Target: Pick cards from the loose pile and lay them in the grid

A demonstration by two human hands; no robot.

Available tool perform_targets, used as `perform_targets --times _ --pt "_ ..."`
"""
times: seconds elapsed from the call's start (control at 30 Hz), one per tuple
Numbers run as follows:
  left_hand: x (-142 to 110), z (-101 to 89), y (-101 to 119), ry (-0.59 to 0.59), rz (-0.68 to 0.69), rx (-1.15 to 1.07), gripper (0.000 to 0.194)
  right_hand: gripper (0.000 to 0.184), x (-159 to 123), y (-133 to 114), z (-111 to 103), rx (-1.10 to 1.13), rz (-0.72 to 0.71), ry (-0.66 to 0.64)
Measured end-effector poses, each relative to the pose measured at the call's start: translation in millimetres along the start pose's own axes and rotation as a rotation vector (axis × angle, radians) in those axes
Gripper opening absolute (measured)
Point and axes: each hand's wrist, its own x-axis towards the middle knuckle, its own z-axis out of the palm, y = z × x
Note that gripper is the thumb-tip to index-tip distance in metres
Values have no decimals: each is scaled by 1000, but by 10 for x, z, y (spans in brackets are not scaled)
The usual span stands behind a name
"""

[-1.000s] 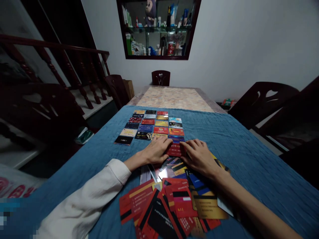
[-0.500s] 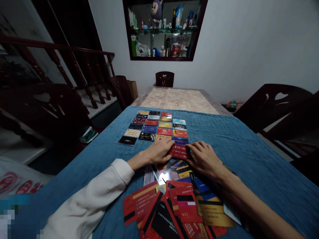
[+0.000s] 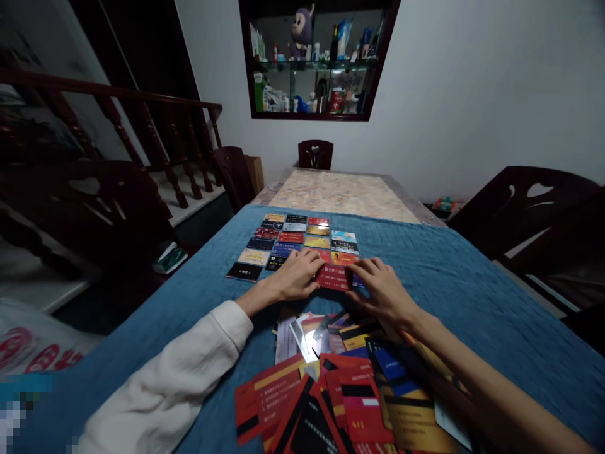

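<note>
The red card has moved forward and left: a second ago it lay on the near side of the blue card; now it covers most of it. The left hand has gone forward too, now left of the blue card and hiding part of the black card. The right hand's fingers have advanced over the blue card's right part. Nearer than the blue card, cloth now shows before the pile.
</note>
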Motion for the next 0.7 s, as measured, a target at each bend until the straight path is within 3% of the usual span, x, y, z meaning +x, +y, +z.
perform_targets --times 0.37,0.7 --pt "-10 -180 -481 29 -107 101 37 45 696 -6 116 39 3 -75" --pt "109 -329 -926 -19 -242 141 33 40 1331 -84 174 73 90 -231"
